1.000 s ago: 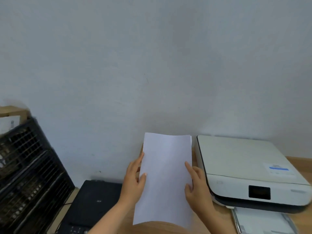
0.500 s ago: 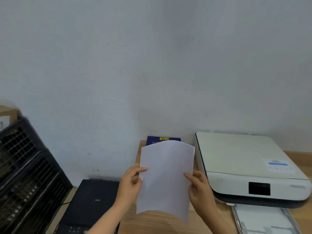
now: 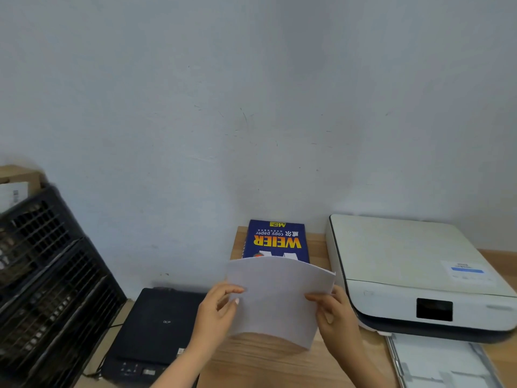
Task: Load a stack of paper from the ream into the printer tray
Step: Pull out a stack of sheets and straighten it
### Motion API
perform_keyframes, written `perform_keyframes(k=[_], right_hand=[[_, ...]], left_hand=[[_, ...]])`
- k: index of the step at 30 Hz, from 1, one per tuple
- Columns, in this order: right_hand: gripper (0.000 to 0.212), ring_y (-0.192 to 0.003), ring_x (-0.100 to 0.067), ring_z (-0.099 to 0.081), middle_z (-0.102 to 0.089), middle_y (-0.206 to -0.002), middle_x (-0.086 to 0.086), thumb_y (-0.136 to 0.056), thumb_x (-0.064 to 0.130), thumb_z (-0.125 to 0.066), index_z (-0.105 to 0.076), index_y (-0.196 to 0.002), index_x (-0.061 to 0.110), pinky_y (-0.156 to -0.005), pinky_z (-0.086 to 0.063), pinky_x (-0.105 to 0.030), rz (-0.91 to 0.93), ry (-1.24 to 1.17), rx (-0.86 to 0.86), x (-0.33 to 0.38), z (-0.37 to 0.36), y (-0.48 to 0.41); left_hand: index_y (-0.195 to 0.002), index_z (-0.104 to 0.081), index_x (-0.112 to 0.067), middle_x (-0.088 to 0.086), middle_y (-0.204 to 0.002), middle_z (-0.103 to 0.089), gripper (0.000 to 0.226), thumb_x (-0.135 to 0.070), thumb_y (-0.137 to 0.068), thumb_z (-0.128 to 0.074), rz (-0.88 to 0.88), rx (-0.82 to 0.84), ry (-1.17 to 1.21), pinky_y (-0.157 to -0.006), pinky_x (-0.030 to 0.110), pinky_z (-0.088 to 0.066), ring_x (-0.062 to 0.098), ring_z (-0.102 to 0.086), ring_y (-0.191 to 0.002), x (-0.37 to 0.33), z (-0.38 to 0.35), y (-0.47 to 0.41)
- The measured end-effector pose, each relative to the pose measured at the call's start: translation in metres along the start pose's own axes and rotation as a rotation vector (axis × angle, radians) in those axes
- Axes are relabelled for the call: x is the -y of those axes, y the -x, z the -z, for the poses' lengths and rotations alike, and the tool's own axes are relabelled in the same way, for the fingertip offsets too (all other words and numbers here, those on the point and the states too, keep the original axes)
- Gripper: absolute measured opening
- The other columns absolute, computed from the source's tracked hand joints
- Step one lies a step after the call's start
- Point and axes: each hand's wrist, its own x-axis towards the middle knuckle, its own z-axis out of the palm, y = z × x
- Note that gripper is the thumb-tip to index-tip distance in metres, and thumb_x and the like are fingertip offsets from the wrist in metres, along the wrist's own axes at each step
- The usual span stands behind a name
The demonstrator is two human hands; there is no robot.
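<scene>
Two bare hands hold one thin white stack of paper [image 3: 277, 298] above the light wooden desk [image 3: 251, 365], between the ream and the printer.

Item 1: left hand [image 3: 216, 309]. Fingers curled closed on the stack's left edge, thumb on the near face.

Item 2: right hand [image 3: 334, 312]. Fingers closed on the stack's right edge, thumb on the near face, other fingers hidden behind the sheets.

Item 3: stack of paper. Raised roughly upright, top edge bowed into an arch, lower right corner hanging free. Sheet count cannot be told.

Item 4: dark blue wrapped ream of copy paper with yellow lettering [image 3: 277, 240]. Lies flat at the desk's back edge near the pale wall [image 3: 251, 107], directly behind the stack.

Item 5: white flatbed printer with dark lower trim and a small black screen [image 3: 414, 275]. Right of the stack, lid down.

Item 6: pale grey pulled-out printer tray [image 3: 436, 362]. Projects from under the printer's front; appears not yet loaded.

Item 7: black flat device [image 3: 156, 331] lower left, off the desk; black slatted plastic crates [image 3: 47, 275] far left.

Risks, judged: the bowed grip could let sheets fan or slip, leaving uneven edges that catch on the tray guides. Lowering the stack skewed could crease the loose corner. Swinging right too low could knock the sheets against the printer's front edge.
</scene>
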Motion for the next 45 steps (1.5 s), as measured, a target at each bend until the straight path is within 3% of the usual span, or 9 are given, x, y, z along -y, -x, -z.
perform_keyframes(k=[4, 7, 15, 19, 23, 27, 32, 37, 45], right_hand=[[0.063, -0.103, 0.011, -0.052, -0.055, -0.109, 0.026, -0.080, -0.015, -0.057, -0.066, -0.082, 0.047, -0.077, -0.042, -0.001, 0.001, 0.027, -0.014, 0.002, 0.000, 0.001], [0.042, -0.100, 0.010, -0.055, -0.056, -0.107, 0.028, -0.079, -0.016, -0.055, -0.072, -0.086, 0.022, -0.077, -0.043, -0.002, 0.013, 0.030, -0.020, 0.006, 0.002, -0.002], [0.039, -0.104, 0.005, -0.052, -0.050, -0.110, 0.019, -0.083, -0.013, -0.052, -0.070, -0.093, 0.020, -0.081, -0.040, 0.000, -0.038, 0.056, 0.052, 0.009, 0.000, 0.003], [0.041, -0.102, 0.014, -0.051, -0.056, -0.108, 0.007, -0.083, -0.014, -0.049, -0.070, -0.097, 0.017, -0.077, -0.040, 0.000, -0.035, 0.097, 0.015, 0.012, 0.002, -0.001], [0.040, -0.102, 0.016, -0.049, -0.055, -0.106, 0.013, -0.083, -0.014, -0.049, -0.070, -0.096, 0.017, -0.077, -0.040, 0.002, -0.044, 0.095, 0.004, 0.010, 0.001, 0.003], [0.038, -0.102, 0.004, -0.052, -0.047, -0.109, 0.024, -0.085, -0.013, -0.048, -0.070, -0.096, 0.017, -0.080, -0.040, -0.003, -0.064, 0.088, 0.021, 0.005, 0.002, 0.010], [0.037, -0.094, -0.009, -0.059, -0.059, -0.103, 0.008, -0.082, -0.015, -0.052, -0.071, -0.091, 0.016, -0.075, -0.042, -0.002, -0.060, 0.123, 0.004, 0.003, 0.006, 0.004], [0.041, -0.092, 0.015, -0.055, -0.058, -0.097, 0.018, -0.077, -0.019, -0.051, -0.072, -0.088, 0.014, -0.073, -0.041, 0.001, -0.038, 0.124, -0.044, 0.003, 0.008, -0.006], [0.046, -0.096, 0.009, -0.055, -0.060, -0.098, 0.013, -0.079, -0.019, -0.051, -0.069, -0.078, 0.023, -0.076, -0.042, -0.001, -0.067, 0.099, -0.054, -0.008, 0.002, -0.004]], left_hand=[[-0.087, -0.070, -0.032, -0.022, -0.102, -0.066, 0.031, -0.006, -0.092, -0.055, 0.023, -0.050, -0.002, -0.087, 0.017, -0.051, -0.004, -0.060, -0.100, 0.003, 0.000, 0.004], [-0.088, -0.069, -0.030, -0.022, -0.100, -0.065, 0.030, -0.004, -0.092, -0.054, -0.010, -0.066, -0.019, -0.082, 0.013, -0.051, -0.005, -0.060, -0.098, -0.001, 0.001, 0.001], [-0.092, -0.063, -0.027, -0.022, -0.105, -0.058, 0.032, 0.000, -0.094, -0.045, -0.016, 0.012, -0.107, -0.080, 0.014, -0.046, -0.007, -0.054, -0.100, 0.004, -0.001, 0.003], [-0.092, -0.062, -0.026, -0.026, -0.106, -0.057, 0.033, -0.001, -0.095, -0.040, -0.039, 0.003, -0.134, -0.083, 0.020, -0.047, -0.005, -0.054, -0.100, 0.005, -0.001, -0.001], [-0.092, -0.062, -0.027, -0.026, -0.106, -0.057, 0.034, -0.001, -0.095, -0.041, -0.050, 0.014, -0.145, -0.083, 0.015, -0.044, -0.006, -0.054, -0.102, 0.006, -0.002, -0.001], [-0.093, -0.061, -0.029, -0.028, -0.104, -0.056, 0.033, -0.002, -0.096, -0.042, -0.040, 0.043, -0.156, -0.084, 0.012, -0.043, -0.011, -0.050, -0.103, 0.010, -0.001, 0.002], [-0.094, -0.062, -0.028, -0.014, -0.104, -0.061, 0.024, -0.008, -0.095, -0.049, -0.019, 0.035, -0.128, -0.081, 0.013, -0.044, -0.011, -0.053, -0.100, 0.006, 0.000, -0.003], [-0.093, -0.064, -0.027, -0.015, -0.101, -0.061, 0.023, -0.009, -0.095, -0.049, -0.042, -0.003, -0.130, -0.078, 0.014, -0.047, -0.009, -0.055, -0.098, 0.003, 0.000, -0.013], [-0.091, -0.064, -0.028, -0.028, -0.108, -0.058, 0.033, -0.001, -0.094, -0.045, -0.039, 0.050, -0.142, -0.080, 0.003, -0.043, -0.007, -0.056, -0.102, 0.012, -0.005, -0.007]])
